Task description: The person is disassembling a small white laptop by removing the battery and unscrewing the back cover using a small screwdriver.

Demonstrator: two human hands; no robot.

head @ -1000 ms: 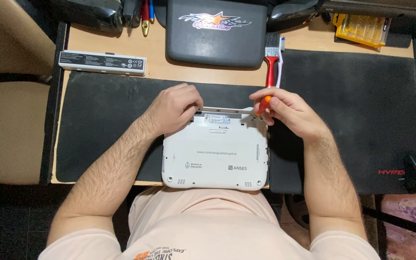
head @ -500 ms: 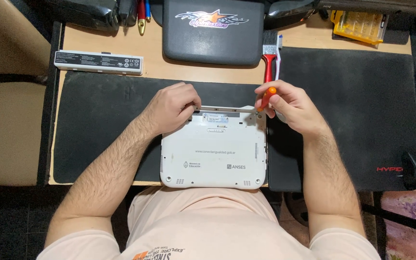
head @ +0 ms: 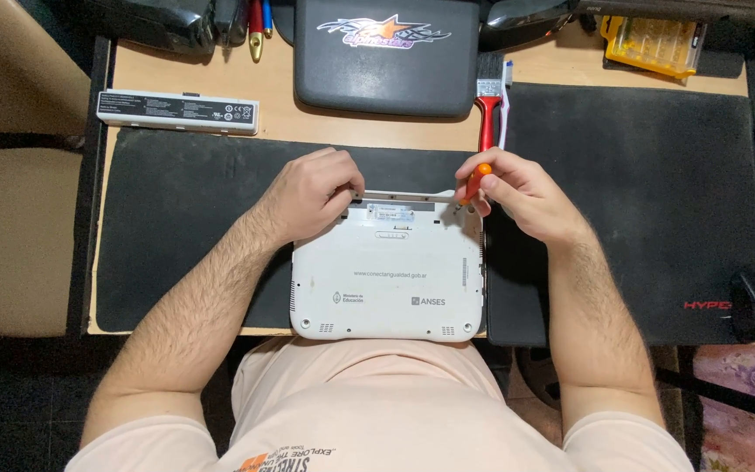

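the small white laptop (head: 388,271) lies upside down on the dark mat (head: 185,227). since a second ago the right hand (head: 517,194), pinching an orange screwdriver (head: 475,179), has lifted slightly at the back corner; the left hand (head: 312,194) still presses the opposite corner, fingers curled.

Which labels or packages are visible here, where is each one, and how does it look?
White battery pack: far left of desk, long bar with a black-print label.
White laptop: upside down under both hands, small labels on its base.
Yellow case: far right, rectangular, clear.
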